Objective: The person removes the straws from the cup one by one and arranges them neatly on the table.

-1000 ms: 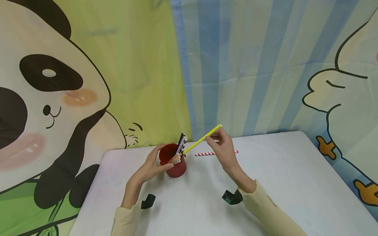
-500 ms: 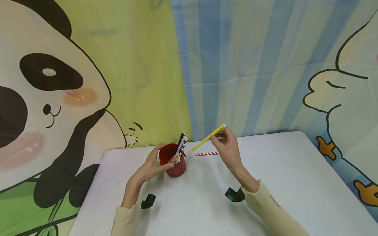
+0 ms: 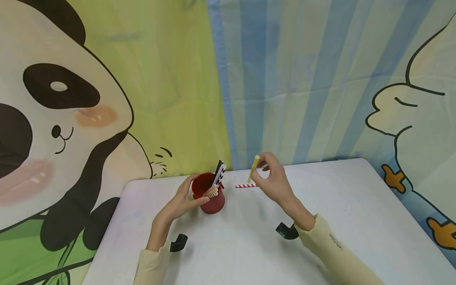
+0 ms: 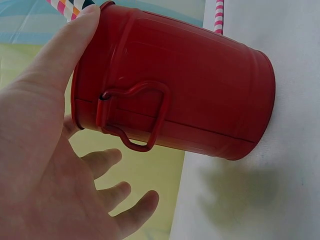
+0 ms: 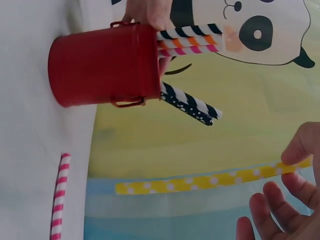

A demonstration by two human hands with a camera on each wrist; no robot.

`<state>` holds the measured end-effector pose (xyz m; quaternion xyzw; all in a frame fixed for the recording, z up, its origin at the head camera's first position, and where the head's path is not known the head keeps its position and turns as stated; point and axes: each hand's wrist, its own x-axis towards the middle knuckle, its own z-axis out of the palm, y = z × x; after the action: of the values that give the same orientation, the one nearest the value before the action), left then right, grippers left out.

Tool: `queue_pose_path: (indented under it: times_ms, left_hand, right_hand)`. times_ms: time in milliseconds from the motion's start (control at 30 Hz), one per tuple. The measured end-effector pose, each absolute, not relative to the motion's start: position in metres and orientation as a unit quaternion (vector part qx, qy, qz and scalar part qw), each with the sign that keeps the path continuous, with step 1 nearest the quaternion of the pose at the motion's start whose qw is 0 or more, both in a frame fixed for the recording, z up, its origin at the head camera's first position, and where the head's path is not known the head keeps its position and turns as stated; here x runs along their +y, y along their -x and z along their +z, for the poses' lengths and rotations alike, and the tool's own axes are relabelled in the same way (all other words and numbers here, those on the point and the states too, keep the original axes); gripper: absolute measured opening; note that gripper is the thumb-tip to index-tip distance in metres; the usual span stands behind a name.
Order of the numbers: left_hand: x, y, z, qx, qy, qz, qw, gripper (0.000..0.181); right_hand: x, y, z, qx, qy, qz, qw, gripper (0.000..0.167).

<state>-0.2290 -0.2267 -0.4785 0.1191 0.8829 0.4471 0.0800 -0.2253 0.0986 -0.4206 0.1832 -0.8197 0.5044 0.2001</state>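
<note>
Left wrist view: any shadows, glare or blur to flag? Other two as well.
Left wrist: dimly lit; soft-edged shadow on the white tabletop beside the red bucket, only a faint sheen on its side. Right wrist: no strong glare, pale dots on the yellow straw are readable. Head: faint, soft shadows near the right sleeve; no obvious motion blur.

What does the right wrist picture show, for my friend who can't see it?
The right hand pinches a yellow straw with pale dots. Nearby, the left hand grips the rim of a red bucket holding other patterned straws, and one striped straw lies on the white table.
</note>
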Motion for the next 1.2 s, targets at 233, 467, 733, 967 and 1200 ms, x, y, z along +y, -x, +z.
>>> queue_pose_path:
  times_ms: [233, 467, 733, 967, 1200]
  left_hand:
    - [-0.226, 0.228, -0.477, 0.882, -0.116, 0.450, 0.085, 0.091]
    - [-0.226, 0.228, -0.476, 0.881, -0.112, 0.451, 0.089, 0.093]
    - [-0.226, 0.229, -0.477, 0.880, -0.118, 0.453, 0.085, 0.090]
    - [-0.227, 0.231, -0.480, 0.878, -0.115, 0.457, 0.084, 0.088]
    - [-0.226, 0.230, -0.480, 0.876, -0.115, 0.462, 0.079, 0.088]
  right_hand:
    - [0.097, 0.226, -0.425, -0.885, -0.213, 0.372, 0.182, 0.010]
    - [0.092, 0.229, -0.435, -0.921, -0.251, 0.223, 0.196, 0.015]
    - [0.084, 0.232, -0.456, -0.960, -0.242, 0.066, 0.126, 0.023]
    - [0.078, 0.238, -0.478, -0.966, -0.242, 0.015, 0.089, 0.029]
    - [0.078, 0.245, -0.496, -0.970, -0.232, 0.007, 0.064, 0.034]
